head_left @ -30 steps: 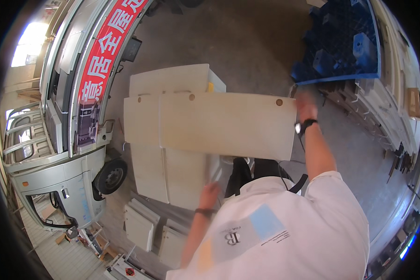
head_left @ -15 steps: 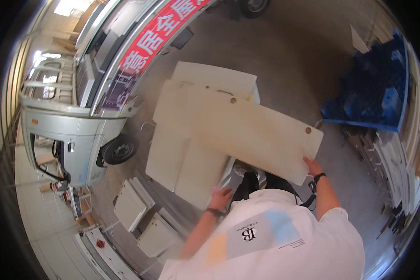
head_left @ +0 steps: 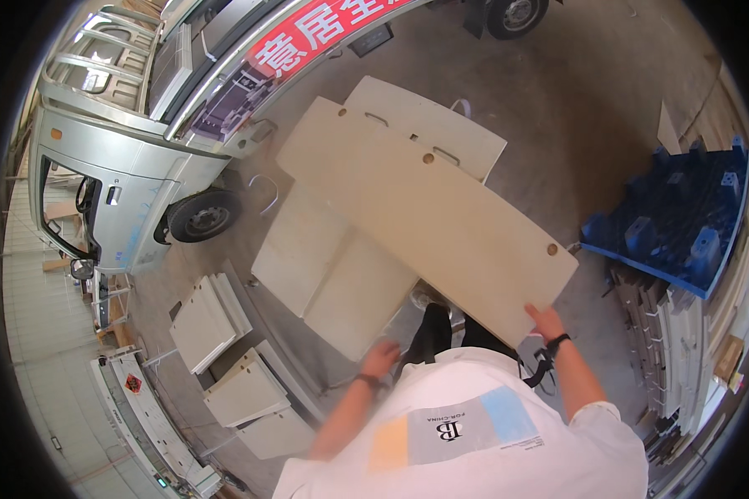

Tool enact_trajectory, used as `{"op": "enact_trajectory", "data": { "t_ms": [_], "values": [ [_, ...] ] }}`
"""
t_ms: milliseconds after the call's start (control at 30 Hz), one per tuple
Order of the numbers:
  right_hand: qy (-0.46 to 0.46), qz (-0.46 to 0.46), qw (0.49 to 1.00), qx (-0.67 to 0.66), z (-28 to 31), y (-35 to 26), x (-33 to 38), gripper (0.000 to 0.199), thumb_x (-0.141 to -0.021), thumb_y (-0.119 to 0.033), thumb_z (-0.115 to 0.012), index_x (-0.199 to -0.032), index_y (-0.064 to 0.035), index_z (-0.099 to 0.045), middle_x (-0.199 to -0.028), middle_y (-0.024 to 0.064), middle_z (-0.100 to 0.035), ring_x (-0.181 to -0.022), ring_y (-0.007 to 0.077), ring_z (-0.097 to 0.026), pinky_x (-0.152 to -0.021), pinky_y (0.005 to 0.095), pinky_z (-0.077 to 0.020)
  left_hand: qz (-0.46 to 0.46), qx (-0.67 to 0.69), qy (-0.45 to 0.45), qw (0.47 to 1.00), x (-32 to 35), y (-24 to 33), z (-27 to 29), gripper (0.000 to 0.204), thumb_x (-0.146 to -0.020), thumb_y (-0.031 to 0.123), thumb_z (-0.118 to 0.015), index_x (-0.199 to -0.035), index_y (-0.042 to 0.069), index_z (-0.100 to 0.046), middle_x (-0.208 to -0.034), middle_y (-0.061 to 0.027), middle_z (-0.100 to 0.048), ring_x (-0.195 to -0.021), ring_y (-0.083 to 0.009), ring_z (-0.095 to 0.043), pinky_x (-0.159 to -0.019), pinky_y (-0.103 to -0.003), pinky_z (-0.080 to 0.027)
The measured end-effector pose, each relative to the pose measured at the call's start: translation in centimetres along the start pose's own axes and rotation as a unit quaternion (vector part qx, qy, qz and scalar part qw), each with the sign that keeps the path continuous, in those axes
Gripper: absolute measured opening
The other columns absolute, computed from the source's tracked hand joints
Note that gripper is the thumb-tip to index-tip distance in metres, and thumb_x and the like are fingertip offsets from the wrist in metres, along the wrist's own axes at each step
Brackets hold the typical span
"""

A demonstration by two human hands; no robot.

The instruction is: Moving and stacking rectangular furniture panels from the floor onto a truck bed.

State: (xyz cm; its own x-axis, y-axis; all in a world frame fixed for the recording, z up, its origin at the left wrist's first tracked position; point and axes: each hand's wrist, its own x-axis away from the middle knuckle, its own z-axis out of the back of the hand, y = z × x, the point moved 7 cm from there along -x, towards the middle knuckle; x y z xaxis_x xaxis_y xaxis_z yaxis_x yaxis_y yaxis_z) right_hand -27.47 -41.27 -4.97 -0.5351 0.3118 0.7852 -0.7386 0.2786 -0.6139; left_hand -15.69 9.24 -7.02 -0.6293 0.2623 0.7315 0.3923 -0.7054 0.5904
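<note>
A long cream-coloured board (head_left: pixel 449 212) with round holes along its far edge lies slantwise across other boards. My right hand (head_left: pixel 545 322) grips its near right end, the thumb side on top and the other fingers partly hidden by the edge. My left hand (head_left: pixel 381 358) is loosely open beside the near corner of a pale panel (head_left: pixel 362 303) under the long board. Nothing shows in its fingers, which are slightly blurred. Another cream panel (head_left: pixel 437 121) with slots sticks out beyond the long board's far side.
Stacked panels (head_left: pixel 212 324) and more boards (head_left: pixel 245 387) lie on the floor at the left. A silver truck (head_left: pixel 108 191) stands further left, its front wheel (head_left: pixel 204 216) near the boards. On the right, a blue plastic pallet (head_left: pixel 670 220) rests above piled boards (head_left: pixel 670 345).
The long board has turned, its far left end swinging away from me and its near right end coming closer. My right hand has moved with it; my left hand has shifted slightly left.
</note>
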Motion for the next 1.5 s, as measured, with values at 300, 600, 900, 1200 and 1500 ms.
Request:
{"op": "enact_trajectory", "data": {
  "t_ms": [300,600,900,1200,1500],
  "values": [
    [-0.052,0.011,0.995,-0.084,-16.4,-8.6,-12.3,0.061,-0.09,-0.044,-0.072,-0.138,-0.0098,-0.053,-0.127,0.0104,-0.062,-0.114,0.0277,-0.062,-0.076,0.0539,-0.059,0.008,0.134,0.066,0.989,1.1,-4.7,2.6,0.03,-0.094,0.018,-0.066,-0.119,0.002,-0.066,-0.099,-0.0074,-0.071,-0.086,-0.0156,-0.068,-0.075,-0.03,-0.055],
    [0.011,-0.018,1.0,0.006,-16.9,-8.2,-14.9,0.07,-0.087,-0.053,-0.071,-0.138,-0.0094,-0.052,-0.127,0.0108,-0.061,-0.111,0.0322,-0.062,-0.08,0.0579,-0.056,-0.26,-0.263,0.292,0.882,0.7,-9.3,11.2,0.023,-0.096,0.016,-0.057,-0.11,-0.001,-0.065,-0.087,-0.0141,-0.068,-0.08,-0.0315,-0.066,-0.066,-0.039,-0.052],
    [0.004,0.05,0.979,0.198,-14.8,-13.2,-5.8,0.057,-0.092,-0.04,-0.068,-0.132,-0.0029,-0.051,-0.115,0.0153,-0.064,-0.093,0.0267,-0.067,-0.071,0.0461,-0.0587,0.25,0.495,0.397,0.732,-10.2,-22.6,19.2,0.075,-0.088,0.061,-0.065,-0.107,-0.011,-0.066,-0.105,-0.0173,-0.07,-0.092,-0.0281,-0.066,-0.08,-0.041,-0.053],
    [-0.116,0.205,0.931,0.278,-26.2,-23.0,-1.3,0.048,-0.094,-0.03,-0.068,-0.13,-0.0024,-0.052,-0.107,0.0107,-0.068,-0.084,0.0167,-0.068,-0.069,0.0295,-0.0536,0.18,0.139,0.448,0.865,-9.2,-27.3,22.0,0.029,-0.098,0.032,-0.058,-0.105,0.007,-0.071,-0.096,-0.0091,-0.073,-0.082,-0.0217,-0.068,-0.075,-0.038,-0.054],
    [-0.281,0.323,0.826,0.366,-35.6,-27.7,-2.8,0.04,-0.094,-0.028,-0.068,-0.124,-0.0042,-0.058,-0.102,0.0075,-0.071,-0.083,0.0165,-0.066,-0.075,0.031,-0.0531,0.184,0.551,0.425,0.694,-12.6,-25.0,22.2,0.066,-0.095,0.054,-0.055,-0.124,-0.005,-0.063,-0.11,-0.0163,-0.072,-0.088,-0.0279,-0.067,-0.08,-0.038,-0.051]
  ]
}}
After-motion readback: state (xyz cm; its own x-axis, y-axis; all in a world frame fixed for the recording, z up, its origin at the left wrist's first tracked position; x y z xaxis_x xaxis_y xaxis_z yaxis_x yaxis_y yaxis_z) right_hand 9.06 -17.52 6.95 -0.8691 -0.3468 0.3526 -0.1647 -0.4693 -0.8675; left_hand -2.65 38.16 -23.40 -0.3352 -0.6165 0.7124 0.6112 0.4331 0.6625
